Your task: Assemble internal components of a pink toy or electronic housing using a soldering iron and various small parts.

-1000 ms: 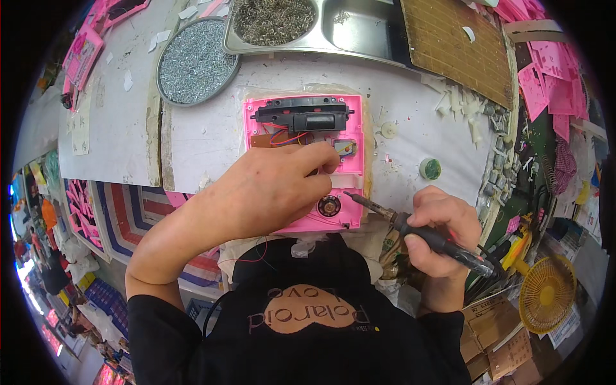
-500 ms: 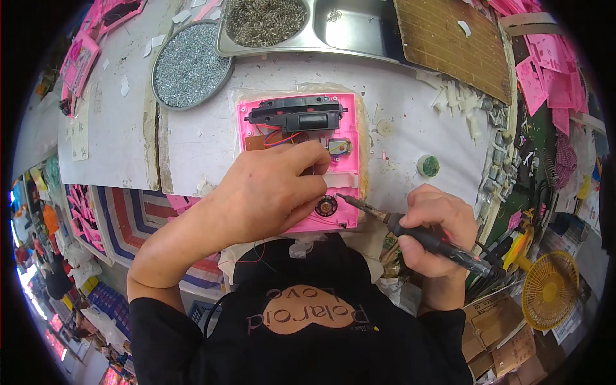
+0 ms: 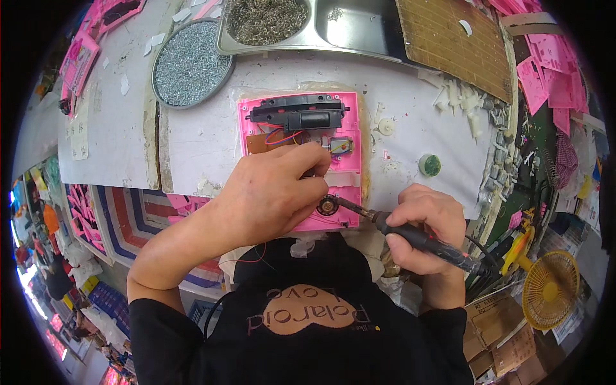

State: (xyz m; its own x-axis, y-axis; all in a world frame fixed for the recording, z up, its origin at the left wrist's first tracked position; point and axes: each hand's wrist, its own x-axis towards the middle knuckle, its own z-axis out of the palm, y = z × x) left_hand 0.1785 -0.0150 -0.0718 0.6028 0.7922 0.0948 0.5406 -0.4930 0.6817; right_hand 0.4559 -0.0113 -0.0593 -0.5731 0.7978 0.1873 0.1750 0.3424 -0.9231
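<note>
In front of me lies a pink plastic housing (image 3: 350,204), fitted with a black plastic mechanism (image 3: 313,120), a brown circuit board (image 3: 258,144), a small metal motor (image 3: 341,146) and a round speaker (image 3: 328,206). My left hand (image 3: 266,192) rests over the housing's left half, its thumb and fingers pinched together; what they hold is hidden. A thin red wire (image 3: 262,258) trails below that hand. From the right, my right hand (image 3: 427,215) grips a soldering iron (image 3: 420,240) by its black handle. The iron's tip reaches the speaker's upper right edge; contact is uncertain.
A round tray of screws (image 3: 192,64) stands at the far left, beside a metal tray (image 3: 313,38) of small springs. To the right are a wooden board (image 3: 452,45), a small round container of green material (image 3: 430,165), white plastic pieces (image 3: 465,102) and a yellow fan (image 3: 550,290).
My right hand has moved a little left, bringing the iron's tip from the housing's right side to the speaker's edge. The left hand has hardly shifted.
</note>
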